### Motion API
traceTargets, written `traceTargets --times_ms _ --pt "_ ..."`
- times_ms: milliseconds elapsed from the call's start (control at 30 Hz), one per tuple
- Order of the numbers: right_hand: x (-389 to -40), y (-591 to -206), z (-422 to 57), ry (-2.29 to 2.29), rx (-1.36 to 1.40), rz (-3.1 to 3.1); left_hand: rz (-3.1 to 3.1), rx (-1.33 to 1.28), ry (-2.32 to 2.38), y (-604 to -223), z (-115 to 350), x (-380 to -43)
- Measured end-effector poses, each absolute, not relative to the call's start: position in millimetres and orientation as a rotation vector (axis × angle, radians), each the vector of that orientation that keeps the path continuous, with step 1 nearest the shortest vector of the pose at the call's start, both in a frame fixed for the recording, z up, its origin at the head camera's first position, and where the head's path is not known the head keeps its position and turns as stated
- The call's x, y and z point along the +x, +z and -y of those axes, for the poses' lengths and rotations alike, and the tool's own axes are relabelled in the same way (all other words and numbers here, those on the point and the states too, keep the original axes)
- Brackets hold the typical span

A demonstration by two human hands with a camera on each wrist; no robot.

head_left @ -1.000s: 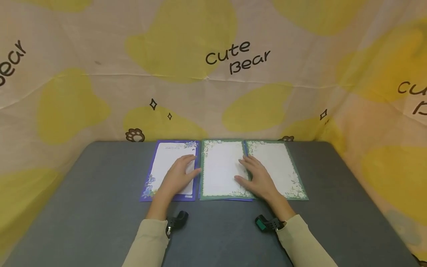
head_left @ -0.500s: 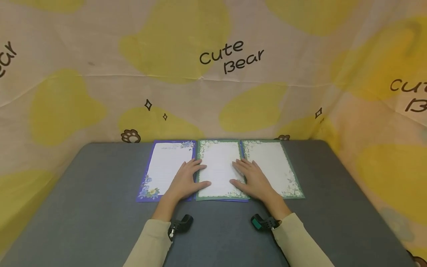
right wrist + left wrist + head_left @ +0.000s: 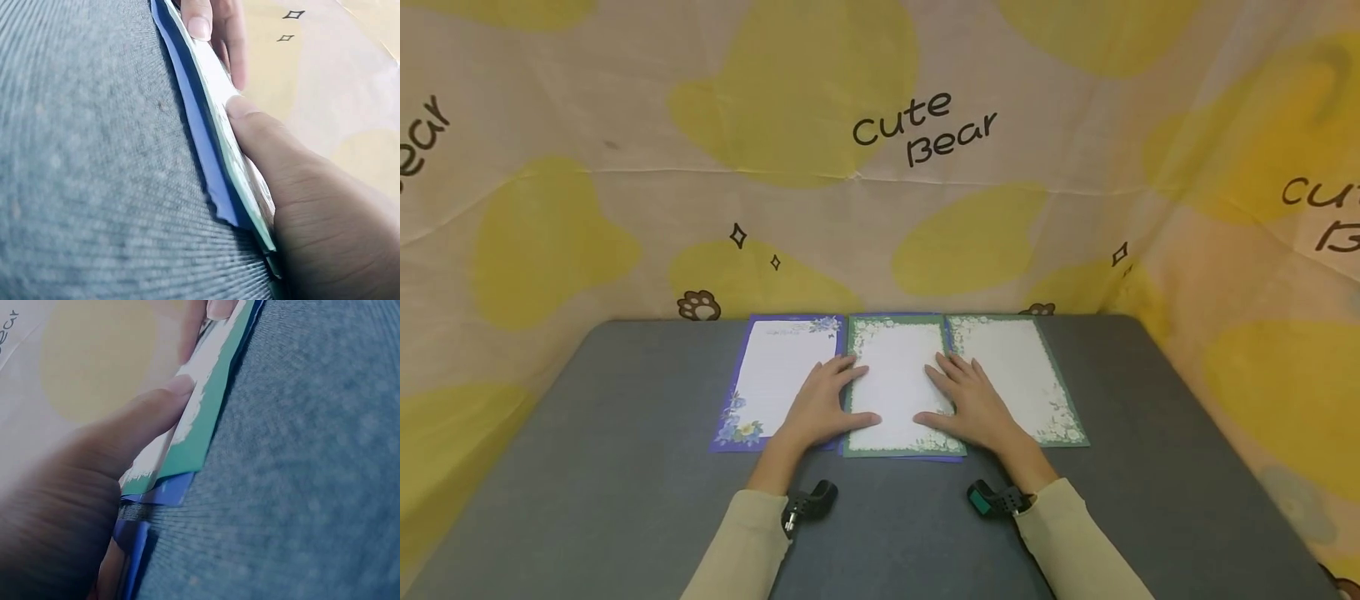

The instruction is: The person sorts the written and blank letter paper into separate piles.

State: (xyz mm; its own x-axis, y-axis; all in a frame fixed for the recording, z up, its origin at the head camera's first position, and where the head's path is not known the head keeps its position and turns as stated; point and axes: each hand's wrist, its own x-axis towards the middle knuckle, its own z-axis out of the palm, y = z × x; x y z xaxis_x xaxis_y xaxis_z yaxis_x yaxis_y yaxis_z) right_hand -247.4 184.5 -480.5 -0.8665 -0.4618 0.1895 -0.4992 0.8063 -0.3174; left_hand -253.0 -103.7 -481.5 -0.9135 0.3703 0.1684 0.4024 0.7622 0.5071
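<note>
Three floral-bordered paper sheets lie side by side in the head view. The middle green-bordered sheet (image 3: 897,367) lies over a blue-edged sheet (image 3: 201,137), which peeks out along the near edge. My left hand (image 3: 816,407) spreads across the purple-blue bordered sheet (image 3: 775,358) and the middle one, its thumb (image 3: 178,387) resting on the middle sheet. Opposite it, my right hand (image 3: 976,407) lies over the seam between the middle sheet and the right green-bordered sheet (image 3: 1011,367). Both hands have their fingers extended, thumbs pointing toward each other on the middle sheet.
The sheets lie near the far edge of a dark grey table (image 3: 625,483). Behind it hangs a pale cloth (image 3: 820,208) with yellow patches and lettering. Black devices are strapped to the left wrist (image 3: 811,502) and the right wrist (image 3: 996,502).
My left hand has moved right from the purple-blue sheet onto the middle sheet's edge. The middle sheet and the blue one beneath have slid slightly nearer; my right hand stays at the seam.
</note>
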Motion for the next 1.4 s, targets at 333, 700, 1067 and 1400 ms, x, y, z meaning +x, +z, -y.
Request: traceTargets --times_ms 333,700,1067,1400 --pt "-244.7 -476.1 -182.3 0.579 0.726 2.929 2.94 -0.621 -0.841 -479.5 102.1 -252.9" --pt "-244.9 -476.2 -181.4 0.681 0.695 2.819 2.882 -0.611 -0.924 -479.8 103.4 -252.3" --pt "-248.3 -480.2 -183.8 0.804 0.598 2.658 2.802 -0.597 -1.071 -480.5 103.8 -251.9" --pt "-247.9 -477.0 -179.5 1.236 0.336 2.472 2.788 -0.514 -1.162 -482.3 104.8 -253.1"
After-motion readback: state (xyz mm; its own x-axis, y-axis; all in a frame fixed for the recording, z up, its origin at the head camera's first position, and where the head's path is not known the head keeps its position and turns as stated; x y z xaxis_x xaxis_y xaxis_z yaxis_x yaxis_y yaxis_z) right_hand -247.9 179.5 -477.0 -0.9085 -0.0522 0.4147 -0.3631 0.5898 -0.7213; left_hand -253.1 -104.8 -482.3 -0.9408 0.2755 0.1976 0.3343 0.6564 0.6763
